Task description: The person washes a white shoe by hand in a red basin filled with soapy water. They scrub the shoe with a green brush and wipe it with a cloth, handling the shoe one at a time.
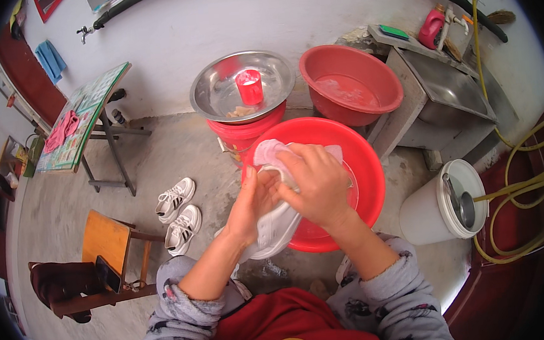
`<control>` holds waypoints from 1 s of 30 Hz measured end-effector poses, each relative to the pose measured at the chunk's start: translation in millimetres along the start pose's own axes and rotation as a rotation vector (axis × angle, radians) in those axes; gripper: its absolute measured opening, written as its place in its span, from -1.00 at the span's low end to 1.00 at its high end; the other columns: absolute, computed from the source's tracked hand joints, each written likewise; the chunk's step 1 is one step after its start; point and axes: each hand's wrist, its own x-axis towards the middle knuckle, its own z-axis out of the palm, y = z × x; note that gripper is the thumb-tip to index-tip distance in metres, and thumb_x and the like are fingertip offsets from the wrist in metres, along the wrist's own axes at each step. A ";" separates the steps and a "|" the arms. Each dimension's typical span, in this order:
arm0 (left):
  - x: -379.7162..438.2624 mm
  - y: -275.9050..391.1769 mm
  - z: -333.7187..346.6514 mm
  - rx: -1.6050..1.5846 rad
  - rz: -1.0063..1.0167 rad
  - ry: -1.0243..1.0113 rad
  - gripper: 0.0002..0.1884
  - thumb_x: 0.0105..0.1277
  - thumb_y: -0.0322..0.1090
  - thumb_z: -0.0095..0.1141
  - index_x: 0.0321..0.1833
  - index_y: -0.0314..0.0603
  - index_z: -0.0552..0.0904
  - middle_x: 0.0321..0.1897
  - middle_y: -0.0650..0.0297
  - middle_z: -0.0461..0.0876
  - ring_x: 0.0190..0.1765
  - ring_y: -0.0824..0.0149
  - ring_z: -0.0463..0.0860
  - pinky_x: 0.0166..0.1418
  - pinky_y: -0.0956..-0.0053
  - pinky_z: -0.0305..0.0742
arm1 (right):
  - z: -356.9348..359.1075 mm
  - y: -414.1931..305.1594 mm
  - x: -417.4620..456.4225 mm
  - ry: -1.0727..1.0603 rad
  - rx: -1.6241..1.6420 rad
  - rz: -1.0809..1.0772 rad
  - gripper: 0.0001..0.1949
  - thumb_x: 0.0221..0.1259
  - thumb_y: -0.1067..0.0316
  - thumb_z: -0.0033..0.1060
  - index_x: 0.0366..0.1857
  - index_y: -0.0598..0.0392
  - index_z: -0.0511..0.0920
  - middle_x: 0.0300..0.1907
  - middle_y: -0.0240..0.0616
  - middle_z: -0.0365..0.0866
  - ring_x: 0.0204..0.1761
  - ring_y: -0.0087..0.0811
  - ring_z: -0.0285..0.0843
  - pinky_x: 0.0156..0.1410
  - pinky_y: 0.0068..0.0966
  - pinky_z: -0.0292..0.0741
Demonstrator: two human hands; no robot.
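A white shoe is held over the near side of a bright red plastic basin, with its sole edge towards me. My left hand grips the shoe near its opening, thumb raised. In my right hand is a pink cloth, pressed against the upper part of the shoe. The right fingers hide much of the contact between cloth and shoe. Clear liquid shows in the basin beneath my right wrist.
Beyond the basin, a steel bowl with a red mug rests on a red bucket. A darker red tub stands beside a steel sink. White sneakers and a wooden chair are left; a white bucket is right.
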 end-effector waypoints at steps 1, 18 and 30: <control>-0.7 0.8 -0.2 -0.108 0.007 0.004 -0.26 0.40 0.33 -0.30 0.28 -0.26 0.35 0.07 0.14 0.51 0.09 0.28 0.51 0.29 0.34 0.34 | 0.3 -2.1 1.9 -0.009 0.025 -0.001 -0.62 -0.10 0.30 0.33 -0.11 0.10 0.58 -0.14 -0.20 0.55 -0.14 -0.16 0.52 -0.08 -0.25 0.49; -31.3 49.4 9.0 -0.528 0.354 0.082 -0.48 0.43 -0.11 -0.03 0.29 -0.36 0.34 0.27 0.05 0.42 0.33 0.12 0.39 0.45 0.18 0.19 | -27.7 -46.5 29.6 0.142 0.500 0.169 -0.69 0.09 0.52 0.24 -0.03 0.23 0.58 -0.02 -0.16 0.46 -0.03 -0.32 0.54 0.09 -0.46 0.49; -60.6 85.5 -28.5 -0.704 0.523 0.110 -0.46 0.44 -0.07 -0.06 0.30 -0.36 0.34 0.28 0.04 0.42 0.33 0.11 0.39 0.46 0.14 0.19 | -10.6 -95.8 -5.8 -0.424 0.553 0.314 -0.76 0.03 0.56 0.24 -0.16 0.21 0.63 -0.24 -0.19 0.52 -0.20 -0.30 0.56 -0.10 -0.47 0.50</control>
